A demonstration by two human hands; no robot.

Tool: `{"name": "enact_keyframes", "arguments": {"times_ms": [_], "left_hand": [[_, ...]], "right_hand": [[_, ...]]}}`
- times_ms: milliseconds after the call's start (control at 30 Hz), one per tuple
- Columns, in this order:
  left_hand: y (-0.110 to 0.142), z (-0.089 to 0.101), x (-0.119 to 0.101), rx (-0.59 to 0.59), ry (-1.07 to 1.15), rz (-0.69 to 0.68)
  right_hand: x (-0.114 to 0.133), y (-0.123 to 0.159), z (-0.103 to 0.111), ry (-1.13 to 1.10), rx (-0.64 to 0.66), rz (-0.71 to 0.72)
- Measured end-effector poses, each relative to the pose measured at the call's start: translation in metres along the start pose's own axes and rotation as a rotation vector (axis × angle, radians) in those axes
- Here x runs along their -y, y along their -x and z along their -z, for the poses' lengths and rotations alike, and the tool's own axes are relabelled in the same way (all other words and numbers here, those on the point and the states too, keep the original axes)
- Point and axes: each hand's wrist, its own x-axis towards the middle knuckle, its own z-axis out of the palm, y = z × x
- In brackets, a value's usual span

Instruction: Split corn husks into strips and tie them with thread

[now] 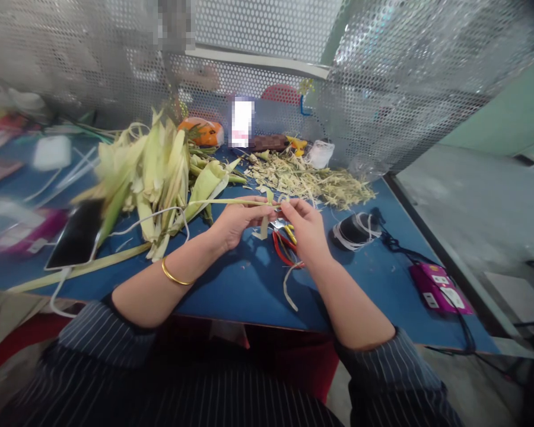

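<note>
Both my hands meet over the middle of the blue table (240, 290). My left hand (244, 218) is closed on a pale green corn husk strip (222, 201), whose long end sticks out to the left and whose short pieces hang near the fingers. My right hand (303, 228) pinches the same husk work close by, at a small loop; the fingertips partly hide it. Below the hands lie red-handled scissors (283, 249), with a yellow-handled tool (290, 233) beside them. A loose pale strip (289, 290) curls on the table nearer to me.
A heap of corn husks (155, 166) stands left, beside a black phone (75, 234) with a white cable. Husk scraps (311, 178) spread at the back. A dark spool (355, 231) and a purple power strip (440, 287) sit right. Perforated metal mesh (267, 71) rises behind.
</note>
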Motion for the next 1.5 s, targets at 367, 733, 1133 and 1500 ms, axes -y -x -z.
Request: {"name": "enact_keyframes", "arguments": {"times_ms": [367,733,1133,1500], "left_hand": [[0.000,0.000,0.008,0.038,-0.240,0.052],[-0.007,-0.006,0.023,-0.201,0.059,-0.093],[-0.021,0.017,0.007,0.192,-0.028,-0.111],[-0.018,0.018,-0.006,0.165,0.027,0.070]], "right_hand": [[-0.011,-0.005,-0.003,0.003,-0.176,-0.005],[-0.025,-0.001,-0.007,0.211,0.096,-0.023],[0.005,-0.003,0.006,-0.103,0.170,0.013],[0.013,-0.006,0.011,-0.009,0.210,-0.019]]}}
